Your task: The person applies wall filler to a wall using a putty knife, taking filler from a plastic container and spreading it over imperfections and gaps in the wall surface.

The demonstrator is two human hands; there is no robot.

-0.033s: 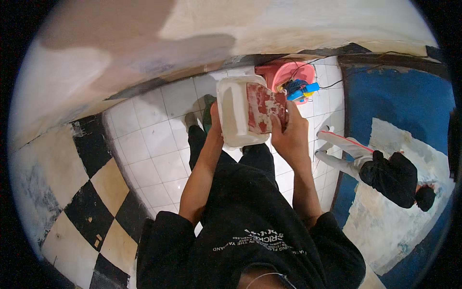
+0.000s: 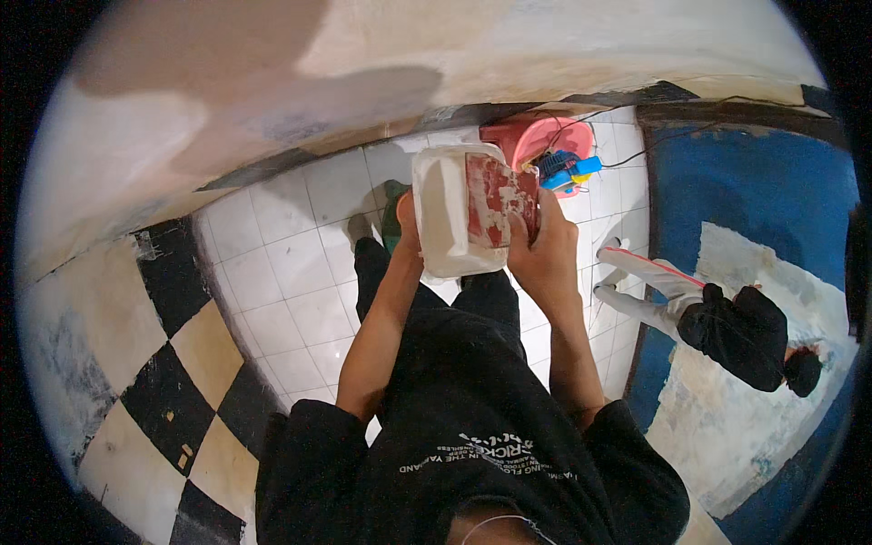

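Observation:
My left hand (image 2: pixel 408 227) supports a white rectangular tub (image 2: pixel 440 259) from its left side, its fingers hidden behind and under it. Pale, creamy paste coats the inside of the tub. In my right hand (image 2: pixel 549 250) is a flat red putty spreader (image 2: pixel 502 202), gripped at its right edge with the thumb on top. Whitish smears cover the spreader's face. Its left edge lies over the tub's opening; whether it touches the paste, I cannot tell.
Ahead stands a pink plastic stool (image 2: pixel 545 136) with a blue-and-yellow power tool (image 2: pixel 570 171) and its cable. A patchy wall (image 2: pixel 363 54) rises in front. On the right, a person in black (image 2: pixel 738 322) is near a blue wall (image 2: pixel 699 173). White tiles (image 2: pixel 286 254) cover the floor.
My right hand has shifted very slightly to the left with the spreader. The tub has moved slightly to the right.

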